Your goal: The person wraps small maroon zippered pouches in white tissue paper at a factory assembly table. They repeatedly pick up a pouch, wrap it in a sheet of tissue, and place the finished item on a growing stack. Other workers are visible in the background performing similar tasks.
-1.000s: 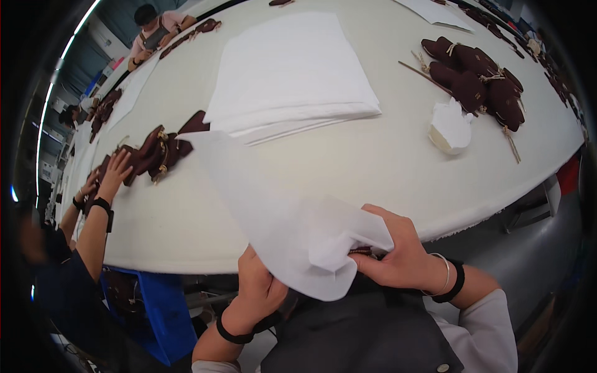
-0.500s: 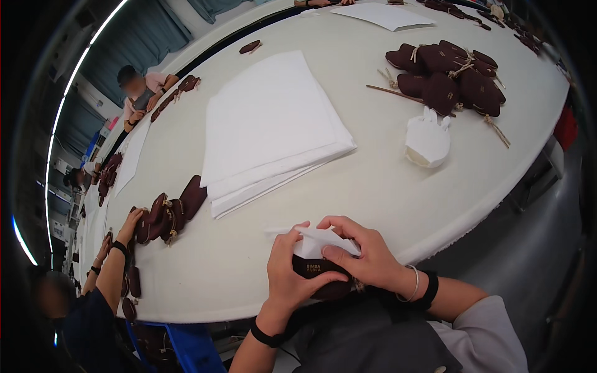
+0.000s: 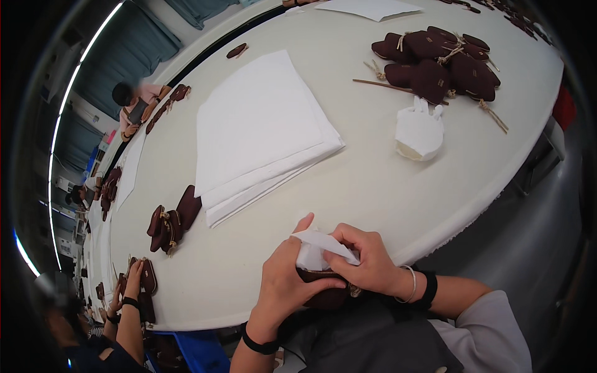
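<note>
A small dark brown zip pouch [image 3: 327, 299] is at the table's near edge, close to my body. My left hand [image 3: 281, 273] grips it from the left, its thumb across the front and its fingers behind. Crumpled white tissue paper [image 3: 311, 256] stands up out of the pouch's zipped mouth. My right hand [image 3: 365, 256] pinches the paper's right side, thumb in front, right over the opening. Beside the right wrist a beige cord knot [image 3: 355, 290] hangs at the pouch's end. What lies inside the pouch is hidden.
A stack of white paper sheets [image 3: 264, 140] lies ahead. Brown pouches [image 3: 429, 78] are heaped at the far right, by a crumpled white glove-like thing [image 3: 420, 132]. More pouches [image 3: 168, 229] sit left, near a co-worker's hand [image 3: 134, 280]. Other people sit along the far left edge.
My pouch has tilted, so its zipped edge now shows and its printed front is hidden. The tissue sits lower in its mouth. The co-worker's hands moved nearer with some pouches.
</note>
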Tool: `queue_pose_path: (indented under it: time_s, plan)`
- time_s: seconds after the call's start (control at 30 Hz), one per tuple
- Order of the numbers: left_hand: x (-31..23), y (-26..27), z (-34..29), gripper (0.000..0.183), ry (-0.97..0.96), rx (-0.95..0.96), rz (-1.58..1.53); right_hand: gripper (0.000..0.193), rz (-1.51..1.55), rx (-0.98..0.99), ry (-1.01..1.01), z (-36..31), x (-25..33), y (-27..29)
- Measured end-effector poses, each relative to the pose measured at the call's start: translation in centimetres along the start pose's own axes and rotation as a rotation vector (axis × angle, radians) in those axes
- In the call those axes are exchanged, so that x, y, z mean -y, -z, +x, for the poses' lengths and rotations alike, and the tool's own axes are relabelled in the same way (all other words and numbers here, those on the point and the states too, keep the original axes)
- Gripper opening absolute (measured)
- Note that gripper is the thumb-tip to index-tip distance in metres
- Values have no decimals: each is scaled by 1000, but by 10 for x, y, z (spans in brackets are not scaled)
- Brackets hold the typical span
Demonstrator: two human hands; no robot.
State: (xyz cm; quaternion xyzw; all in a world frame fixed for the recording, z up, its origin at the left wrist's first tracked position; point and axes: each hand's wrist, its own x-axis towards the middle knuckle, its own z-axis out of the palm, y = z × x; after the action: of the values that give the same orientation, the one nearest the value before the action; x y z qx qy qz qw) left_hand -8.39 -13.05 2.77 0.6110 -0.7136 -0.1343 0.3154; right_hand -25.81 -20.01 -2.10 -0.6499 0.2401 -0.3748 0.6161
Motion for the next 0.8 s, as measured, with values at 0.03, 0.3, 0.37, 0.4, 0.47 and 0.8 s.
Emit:
queue_pose_path:
  time_s: [0.03,0.3,0.37,0.4,0.47,0.8]
  plan:
    - [-4,-3,0,95,29,4,-32,14,36,-6,20,0,-2,0]
    - [22,-24,-27,75,-418,-375,-48,28,158,126,229,-8,6,8]
    - [27,-27,-28,78,-497,-425,-46,34,202,205,211,-10,3,19]
    - [26,-28,-27,85,-500,-428,-75,36,259,213,141,-8,2,22]
    - [31,-33,-33,83,-401,-387,-155,34,114,205,64,-8,9,24]
    - [12,-13,-3,92,-14,70,-140,46,-219,129,82,-17,4,21]
